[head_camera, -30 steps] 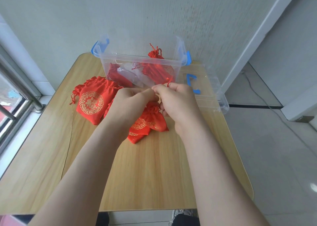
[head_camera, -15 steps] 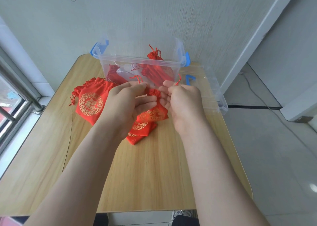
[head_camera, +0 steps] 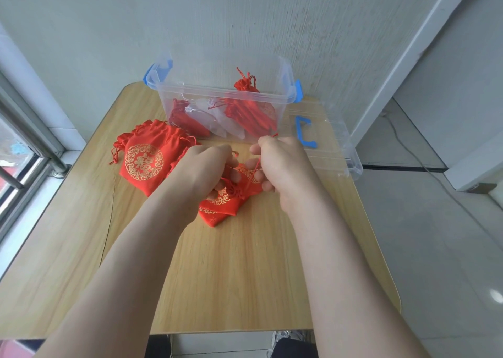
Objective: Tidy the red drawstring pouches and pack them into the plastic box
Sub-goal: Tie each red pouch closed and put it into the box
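A small red drawstring pouch (head_camera: 239,186) with gold print is between my hands above the table. My left hand (head_camera: 205,167) grips its gathered neck. My right hand (head_camera: 280,164) pinches its red cord, which runs taut up to my fingers. Another small red pouch (head_camera: 215,213) lies flat under it, partly hidden. A larger red pouch (head_camera: 145,157) with a gold round emblem lies to the left. The clear plastic box (head_camera: 217,91) with blue latches stands at the back and holds several red pouches (head_camera: 247,107) and pale ones.
The box's clear lid (head_camera: 334,142) with a blue handle lies to the right of the box, near the table's right edge. The wooden table (head_camera: 231,276) stands against a white wall. A window rail is at the left.
My hands have dropped lower and drawn slightly apart. The pouch's neck is now gathered tight, and my right hand has pulled the cord upward.
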`<state>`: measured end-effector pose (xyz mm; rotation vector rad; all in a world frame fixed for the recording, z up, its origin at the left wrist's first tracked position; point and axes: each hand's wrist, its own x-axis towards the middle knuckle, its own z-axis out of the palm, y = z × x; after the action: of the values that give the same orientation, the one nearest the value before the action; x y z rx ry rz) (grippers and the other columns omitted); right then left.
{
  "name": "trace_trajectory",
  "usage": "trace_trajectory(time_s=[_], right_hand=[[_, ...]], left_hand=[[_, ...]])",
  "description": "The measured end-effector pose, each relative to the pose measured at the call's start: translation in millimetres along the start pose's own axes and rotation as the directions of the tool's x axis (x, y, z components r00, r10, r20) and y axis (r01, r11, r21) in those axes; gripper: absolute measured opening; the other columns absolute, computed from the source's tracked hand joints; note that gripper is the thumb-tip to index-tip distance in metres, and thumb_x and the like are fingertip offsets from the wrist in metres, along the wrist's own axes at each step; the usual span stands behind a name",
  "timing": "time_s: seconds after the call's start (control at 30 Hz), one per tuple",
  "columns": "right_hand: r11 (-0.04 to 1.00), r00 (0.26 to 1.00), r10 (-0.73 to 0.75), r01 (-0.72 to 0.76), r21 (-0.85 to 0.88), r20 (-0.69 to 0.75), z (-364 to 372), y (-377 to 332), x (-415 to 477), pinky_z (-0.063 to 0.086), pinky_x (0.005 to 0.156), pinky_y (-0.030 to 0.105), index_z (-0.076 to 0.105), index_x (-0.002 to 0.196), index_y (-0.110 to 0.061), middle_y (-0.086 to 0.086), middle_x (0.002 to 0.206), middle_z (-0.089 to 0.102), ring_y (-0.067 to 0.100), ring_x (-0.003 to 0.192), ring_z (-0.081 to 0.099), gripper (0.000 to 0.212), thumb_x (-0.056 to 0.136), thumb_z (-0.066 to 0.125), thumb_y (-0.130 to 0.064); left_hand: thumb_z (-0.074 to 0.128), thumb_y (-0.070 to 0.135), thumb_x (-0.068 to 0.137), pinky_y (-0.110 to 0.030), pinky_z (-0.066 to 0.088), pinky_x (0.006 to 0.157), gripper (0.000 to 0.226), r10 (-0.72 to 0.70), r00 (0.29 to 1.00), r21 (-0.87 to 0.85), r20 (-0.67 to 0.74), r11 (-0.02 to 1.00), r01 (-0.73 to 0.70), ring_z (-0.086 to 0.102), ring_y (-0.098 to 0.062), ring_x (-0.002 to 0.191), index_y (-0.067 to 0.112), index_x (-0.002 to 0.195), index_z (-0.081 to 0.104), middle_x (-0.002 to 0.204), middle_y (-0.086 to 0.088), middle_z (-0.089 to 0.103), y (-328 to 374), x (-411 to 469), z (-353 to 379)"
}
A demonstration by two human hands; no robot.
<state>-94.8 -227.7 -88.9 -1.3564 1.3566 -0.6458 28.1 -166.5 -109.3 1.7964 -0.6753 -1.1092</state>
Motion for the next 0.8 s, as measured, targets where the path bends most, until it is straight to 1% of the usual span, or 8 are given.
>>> trace_trajectory(time_s=[0.13,0.23,0.33,0.43,0.5,0.6,0.73,0.8], right_hand=[[0.998,0.998,-0.056,0.057,-0.016,0.006,1,-2,-1,0.043,0.069,0.040,0.069,0.079,-0.020,0.005,0.084,0.074,0.023,0.074,0.059,0.026,0.098,0.050,-0.020],[0.987,0.988,-0.146,0.149,-0.065,0.050,-4,-8,-3,0.046,0.073,0.035,0.069,0.080,-0.023,-0.009,0.077,0.059,0.013,0.075,0.056,0.029,0.102,0.051,-0.021],[0.976,0.974,-0.209,0.213,-0.038,0.089,-8,-11,-4,0.042,0.066,0.029,0.073,0.082,-0.022,-0.012,0.075,0.061,0.009,0.073,0.057,0.027,0.101,0.054,-0.019],[0.974,0.963,-0.227,0.224,0.039,0.144,-9,-12,-6,0.044,0.055,0.018,0.077,0.088,-0.014,-0.006,0.075,0.070,0.004,0.064,0.062,0.027,0.102,0.054,-0.015],[0.971,0.957,-0.234,0.220,0.096,0.171,-11,-11,-5,0.046,0.055,0.018,0.079,0.092,-0.010,-0.003,0.073,0.072,0.008,0.064,0.066,0.026,0.102,0.056,-0.015],[0.971,0.959,-0.238,0.232,0.054,0.153,-14,-10,-1,0.041,0.057,0.018,0.081,0.091,-0.012,-0.015,0.064,0.064,0.000,0.059,0.057,0.023,0.099,0.060,-0.018],[0.959,0.956,-0.246,0.215,0.184,0.163,-18,-12,-6,0.040,0.044,0.015,0.077,0.100,0.006,0.003,0.068,0.061,0.004,0.043,0.052,0.020,0.100,0.062,-0.007],[0.957,0.953,-0.259,0.230,0.179,0.158,-20,-12,-8,0.040,0.043,0.012,0.079,0.102,0.002,0.004,0.073,0.066,0.005,0.042,0.053,0.018,0.099,0.062,-0.005]], left_hand=[[0.049,0.020,0.102,-0.030,0.036,0.057,0.028,0.020,1.000,0.011,-0.001,1.000,-0.020,0.046,-0.017,0.059,0.015,0.088,0.074,0.063,0.001,0.064,1,1,0],[0.049,0.017,0.107,-0.026,0.035,0.056,0.031,0.081,0.997,0.062,-0.002,0.995,-0.081,0.048,-0.013,0.063,0.017,0.092,0.076,0.068,0.004,0.064,0,0,0],[0.057,0.015,0.105,-0.021,0.038,0.056,0.023,0.179,0.984,0.033,0.006,0.983,-0.179,0.055,-0.011,0.070,0.017,0.099,0.079,0.073,0.005,0.069,-1,-1,-2],[0.063,0.024,0.105,-0.032,0.043,0.075,0.019,0.235,0.971,-0.012,0.033,0.972,-0.235,0.060,-0.018,0.085,0.018,0.101,0.081,0.082,0.003,0.076,-2,-3,-4],[0.059,0.025,0.107,-0.039,0.044,0.080,0.023,0.262,0.964,-0.040,0.045,0.965,-0.261,0.064,-0.019,0.090,0.019,0.102,0.081,0.086,0.000,0.077,-3,-4,-5],[0.053,0.020,0.110,-0.037,0.049,0.082,0.027,0.323,0.946,-0.060,0.027,0.945,-0.321,0.069,-0.014,0.089,0.018,0.105,0.080,0.088,-0.002,0.077,-3,-5,-5],[0.053,0.015,0.111,-0.043,0.057,0.090,0.025,0.382,0.917,-0.066,0.117,0.924,-0.377,0.075,-0.020,0.089,0.008,0.104,0.076,0.089,-0.004,0.075,-4,-7,-5],[0.057,0.019,0.110,-0.037,0.055,0.081,0.024,0.393,0.906,-0.031,0.160,0.919,-0.393,0.069,-0.016,0.079,0.009,0.100,0.076,0.085,-0.002,0.073,-3,-8,-5]])
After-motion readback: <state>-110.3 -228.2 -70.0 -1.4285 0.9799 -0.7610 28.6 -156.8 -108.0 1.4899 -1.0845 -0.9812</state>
